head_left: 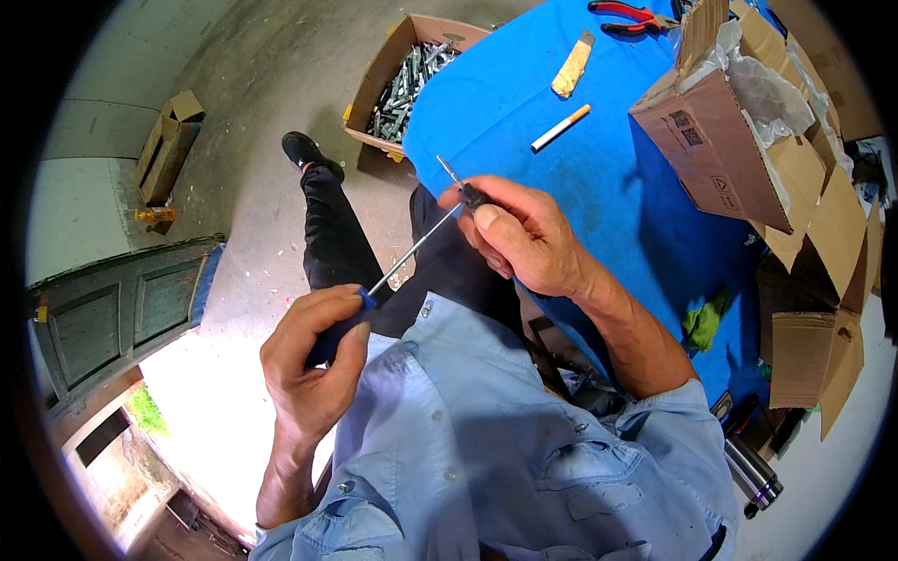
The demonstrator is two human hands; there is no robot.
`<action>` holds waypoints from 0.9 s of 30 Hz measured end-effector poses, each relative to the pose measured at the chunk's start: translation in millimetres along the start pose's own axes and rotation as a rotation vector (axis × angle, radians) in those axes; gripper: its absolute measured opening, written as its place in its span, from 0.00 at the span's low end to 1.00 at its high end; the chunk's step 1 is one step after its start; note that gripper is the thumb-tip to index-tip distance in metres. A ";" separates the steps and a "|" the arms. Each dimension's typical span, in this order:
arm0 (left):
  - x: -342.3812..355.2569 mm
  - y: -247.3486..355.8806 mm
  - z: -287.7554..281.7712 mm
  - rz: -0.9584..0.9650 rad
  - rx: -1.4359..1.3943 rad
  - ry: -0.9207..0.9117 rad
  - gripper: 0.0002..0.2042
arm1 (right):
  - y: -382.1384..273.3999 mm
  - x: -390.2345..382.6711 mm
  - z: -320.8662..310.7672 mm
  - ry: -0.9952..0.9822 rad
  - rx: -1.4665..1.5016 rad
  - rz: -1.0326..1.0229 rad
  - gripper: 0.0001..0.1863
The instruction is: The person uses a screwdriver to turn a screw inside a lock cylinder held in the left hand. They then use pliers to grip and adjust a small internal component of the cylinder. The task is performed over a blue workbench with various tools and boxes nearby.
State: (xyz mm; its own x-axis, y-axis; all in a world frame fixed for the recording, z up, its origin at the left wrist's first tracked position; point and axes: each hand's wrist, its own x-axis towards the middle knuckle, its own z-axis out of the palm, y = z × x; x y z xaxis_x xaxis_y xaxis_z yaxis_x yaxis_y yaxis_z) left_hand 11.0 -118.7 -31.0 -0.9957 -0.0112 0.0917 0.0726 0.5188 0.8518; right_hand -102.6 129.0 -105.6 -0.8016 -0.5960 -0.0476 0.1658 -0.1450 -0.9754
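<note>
My left hand (309,365) is closed around the blue handle of a screwdriver (414,250). Its thin metal shaft slants up to the right, and the tip meets a small black part with a metal pin (473,197). That part is pinched between the thumb and fingers of my right hand (530,234), its pin pointing up and left. Whether the tip sits in a screw is too small to tell. Both hands are above my lap, the right one by the edge of the table's blue cloth (608,201).
An open carton of metal parts (408,89) stands beyond the table's left end. On the cloth lie a tape-wrapped cutter (572,67), a cigarette (561,128), red-handled pliers (629,19) and a green rag (705,321). A cardboard box (708,154) with plastic lining occupies the right; a steel flask (753,474) is near.
</note>
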 end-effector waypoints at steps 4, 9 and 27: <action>4.8 -0.3 -3.1 0.216 0.212 -0.037 0.16 | 1.2 0.3 0.1 0.002 -0.046 -0.020 0.19; 7.6 -3.6 -1.1 0.450 0.455 -0.033 0.18 | -8.0 -0.6 3.9 0.036 -0.173 0.012 0.15; 35.8 -4.7 -19.0 -0.758 -0.626 -0.275 0.13 | -5.1 0.5 3.2 0.033 -0.377 -0.059 0.11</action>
State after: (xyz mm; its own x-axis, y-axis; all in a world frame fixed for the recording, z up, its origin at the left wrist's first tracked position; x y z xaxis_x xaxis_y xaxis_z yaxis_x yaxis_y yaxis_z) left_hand -23.9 -137.9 -21.9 -0.7652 0.0867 -0.6379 -0.6436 -0.0844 0.7607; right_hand -102.0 126.9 -100.0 -0.8227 -0.5684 0.0099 -0.0992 0.1264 -0.9870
